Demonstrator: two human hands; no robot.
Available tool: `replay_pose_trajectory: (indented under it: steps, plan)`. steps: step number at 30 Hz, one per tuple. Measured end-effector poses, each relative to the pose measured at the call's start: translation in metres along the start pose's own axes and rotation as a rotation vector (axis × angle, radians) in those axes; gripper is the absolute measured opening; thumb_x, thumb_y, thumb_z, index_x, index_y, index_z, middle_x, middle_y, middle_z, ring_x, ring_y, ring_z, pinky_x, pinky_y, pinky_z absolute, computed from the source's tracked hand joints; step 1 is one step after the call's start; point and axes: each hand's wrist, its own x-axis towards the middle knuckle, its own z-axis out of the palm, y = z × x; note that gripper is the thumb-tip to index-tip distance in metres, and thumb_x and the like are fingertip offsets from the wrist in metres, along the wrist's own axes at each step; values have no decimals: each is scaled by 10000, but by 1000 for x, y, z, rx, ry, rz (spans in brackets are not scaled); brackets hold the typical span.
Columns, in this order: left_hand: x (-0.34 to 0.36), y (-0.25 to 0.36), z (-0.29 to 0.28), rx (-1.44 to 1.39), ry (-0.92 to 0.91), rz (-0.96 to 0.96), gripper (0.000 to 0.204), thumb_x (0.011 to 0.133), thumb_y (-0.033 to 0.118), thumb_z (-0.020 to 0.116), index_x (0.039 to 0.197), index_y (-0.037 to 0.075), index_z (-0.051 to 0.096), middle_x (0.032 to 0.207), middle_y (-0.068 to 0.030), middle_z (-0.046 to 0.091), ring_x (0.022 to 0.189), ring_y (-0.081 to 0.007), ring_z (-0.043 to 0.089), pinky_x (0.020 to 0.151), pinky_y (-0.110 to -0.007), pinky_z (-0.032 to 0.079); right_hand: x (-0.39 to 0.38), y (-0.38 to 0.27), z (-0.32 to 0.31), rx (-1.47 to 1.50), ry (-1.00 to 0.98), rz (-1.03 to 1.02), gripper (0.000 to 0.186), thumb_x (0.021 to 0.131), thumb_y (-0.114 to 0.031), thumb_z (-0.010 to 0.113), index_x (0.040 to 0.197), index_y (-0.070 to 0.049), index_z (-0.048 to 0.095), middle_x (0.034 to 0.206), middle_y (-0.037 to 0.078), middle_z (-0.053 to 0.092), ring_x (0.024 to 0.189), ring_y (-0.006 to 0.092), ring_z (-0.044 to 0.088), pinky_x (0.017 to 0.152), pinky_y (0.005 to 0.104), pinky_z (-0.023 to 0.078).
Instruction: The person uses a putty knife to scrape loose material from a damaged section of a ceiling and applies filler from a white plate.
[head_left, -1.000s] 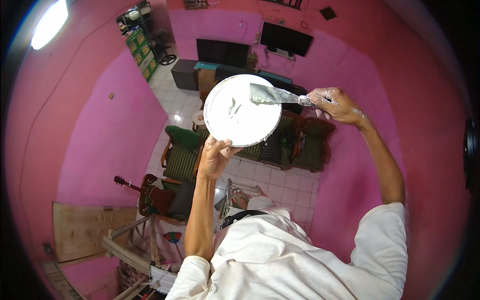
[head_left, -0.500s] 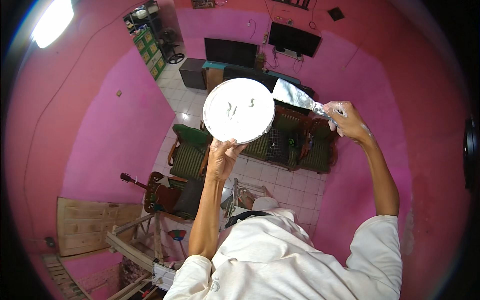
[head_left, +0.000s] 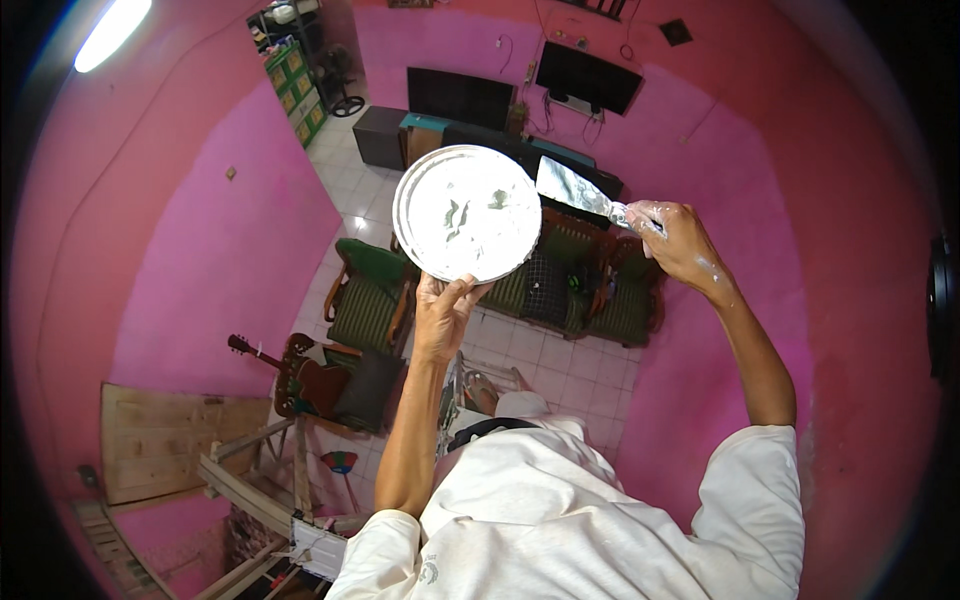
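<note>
My left hand (head_left: 446, 312) grips the near rim of a round white container (head_left: 468, 215), thumb over the edge and fingers beneath. White paste lies inside it, with a few dark gaps or marks in the surface. To the right, my right hand (head_left: 672, 240) is closed round the handle of a putty knife (head_left: 575, 188). Its broad metal blade points left, the tip close to the container's right rim. Whether blade and rim touch, I cannot tell. White smears cover my right fingers and wrist.
Far below are green-striped chairs (head_left: 372, 300), a guitar (head_left: 312, 385) and a tiled floor (head_left: 560, 370). A wooden frame (head_left: 250, 490) stands at the lower left. Two dark screens, one of them a television (head_left: 588, 78), are at the far pink wall (head_left: 720, 130).
The container and the putty knife have both shifted slightly left and up in the view. The room behind has shifted a little too, and the paste looks less glaring.
</note>
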Motion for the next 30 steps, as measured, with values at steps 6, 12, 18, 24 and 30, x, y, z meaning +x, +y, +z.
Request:
replay_pose_trajectory:
  steps: [6, 12, 18, 24, 30]
  plan:
    - [1, -1, 0, -11, 69, 41, 606, 750, -60, 538, 1296, 24, 289, 1258, -157, 442, 1158, -275, 465, 1000, -485, 376, -19, -4, 25, 86, -204, 88, 240, 855, -201, 547, 933, 7, 639, 696, 191, 608, 540, 231, 598, 582, 353, 469]
    - [2, 4, -3, 7, 13, 13, 603, 751, -54, 547, 1293, 24, 293, 1251, -164, 447, 1155, -279, 473, 980, -464, 407, -25, -10, 2, 72, 108, 138, 229, 872, -194, 524, 949, -9, 634, 748, 186, 619, 623, 280, 622, 600, 372, 458]
    - [3, 7, -5, 25, 22, -46, 616, 744, -45, 571, 1291, 23, 296, 1241, -163, 457, 1147, -282, 481, 981, -456, 413, -4, -12, 18, 36, 117, 7, 231, 881, -206, 516, 967, -19, 622, 786, 201, 610, 690, 355, 605, 602, 380, 450]
    - [4, 9, -5, 12, 20, -29, 607, 748, -38, 580, 1285, 24, 304, 1230, -159, 469, 1132, -273, 495, 973, -446, 423, -5, -8, 23, 61, 137, -9, 226, 884, -209, 515, 946, -18, 619, 743, 209, 593, 663, 349, 604, 577, 388, 432]
    - [5, 7, -8, 33, 13, -24, 598, 754, -35, 579, 1281, 32, 305, 1230, -158, 467, 1127, -277, 499, 973, -452, 423, -16, -14, 30, 24, 82, 7, 225, 883, -197, 511, 905, 1, 615, 719, 214, 581, 654, 364, 588, 559, 400, 423]
